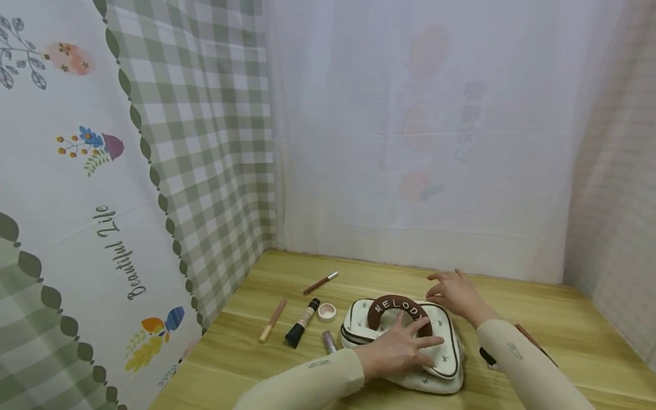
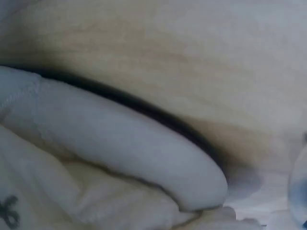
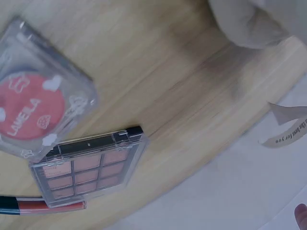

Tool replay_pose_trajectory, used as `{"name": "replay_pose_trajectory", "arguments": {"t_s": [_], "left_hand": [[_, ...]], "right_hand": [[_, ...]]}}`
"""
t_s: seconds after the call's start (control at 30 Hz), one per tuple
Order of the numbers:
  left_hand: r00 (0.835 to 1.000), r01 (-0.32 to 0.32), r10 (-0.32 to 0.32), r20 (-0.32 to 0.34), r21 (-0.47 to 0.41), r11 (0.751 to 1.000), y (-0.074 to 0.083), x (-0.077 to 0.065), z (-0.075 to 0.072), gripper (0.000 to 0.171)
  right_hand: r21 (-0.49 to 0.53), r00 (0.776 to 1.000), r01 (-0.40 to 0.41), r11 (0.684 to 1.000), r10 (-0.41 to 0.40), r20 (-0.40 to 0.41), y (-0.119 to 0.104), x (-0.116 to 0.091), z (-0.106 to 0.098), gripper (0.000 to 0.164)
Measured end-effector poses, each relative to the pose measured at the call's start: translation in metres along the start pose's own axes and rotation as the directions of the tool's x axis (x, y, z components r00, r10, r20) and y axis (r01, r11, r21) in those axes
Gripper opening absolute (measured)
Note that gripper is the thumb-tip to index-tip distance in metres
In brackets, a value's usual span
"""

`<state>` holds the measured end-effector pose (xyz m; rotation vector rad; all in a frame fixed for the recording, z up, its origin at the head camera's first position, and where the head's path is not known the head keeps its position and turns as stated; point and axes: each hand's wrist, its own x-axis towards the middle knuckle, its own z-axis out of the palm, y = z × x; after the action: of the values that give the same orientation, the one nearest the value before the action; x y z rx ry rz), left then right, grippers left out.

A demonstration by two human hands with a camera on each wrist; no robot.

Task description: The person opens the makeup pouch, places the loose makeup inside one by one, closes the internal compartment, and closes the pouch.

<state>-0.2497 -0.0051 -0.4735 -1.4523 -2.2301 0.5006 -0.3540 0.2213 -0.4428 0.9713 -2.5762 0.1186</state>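
Note:
A white cosmetic bag (image 1: 445,336) with small bow prints, dark piping and a brown curved handle (image 1: 393,303) lettered MELODY lies at the front of the table. My left hand (image 1: 397,348) rests on its top with fingers spread, some of them over the handle. At the bag's far right corner is my right hand (image 1: 453,293), bent fingers pointing left right at the back edge; I cannot tell if they pinch anything. Part of the bag (image 2: 96,206) fills the lower left wrist view. A fingertip (image 3: 301,215) shows in the right wrist view.
Left of the bag lie a slim pencil (image 1: 320,283), a tan tube (image 1: 273,322), a black-capped tube (image 1: 302,323), a small round pot (image 1: 326,311) and a mauve tube (image 1: 329,342). On the right are a pink compact (image 3: 31,105), an eyeshadow palette (image 3: 88,170) and a lip tube (image 3: 43,205).

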Motion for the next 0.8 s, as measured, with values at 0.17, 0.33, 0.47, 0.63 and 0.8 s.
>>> {"name": "replay_pose_trajectory", "arguments": {"t_s": [0.17, 0.33, 0.47, 0.63, 0.8], "left_hand": [[0.997, 0.057, -0.056, 0.044, -0.023, 0.998, 0.004, 0.003, 0.001, 0.034], [0.992, 0.122, -0.119, 0.052, -0.065, 0.990, 0.005, 0.002, -0.001, 0.043], [0.988, 0.133, -0.140, -0.061, -0.107, 0.985, -0.011, -0.014, -0.007, 0.056], [0.963, 0.192, -0.230, -0.139, -0.242, 0.951, -0.048, -0.047, -0.009, 0.057], [0.918, 0.351, -0.396, 0.010, -0.482, 0.803, -0.077, -0.075, 0.002, 0.060]], "right_hand": [[-0.047, 0.999, -0.041, 0.998, 0.040, -0.027, -0.004, 0.000, -0.002, 0.005], [-0.004, 0.993, -0.106, 0.994, 0.106, -0.050, -0.001, -0.011, -0.006, 0.010], [0.044, 0.985, -0.160, 0.986, 0.162, -0.051, 0.006, -0.022, -0.012, 0.020], [0.089, 0.982, -0.168, 0.982, 0.174, -0.069, 0.008, -0.038, -0.020, 0.031], [0.147, 0.987, -0.137, 0.980, 0.147, -0.059, -0.005, -0.050, -0.025, 0.035]]}}
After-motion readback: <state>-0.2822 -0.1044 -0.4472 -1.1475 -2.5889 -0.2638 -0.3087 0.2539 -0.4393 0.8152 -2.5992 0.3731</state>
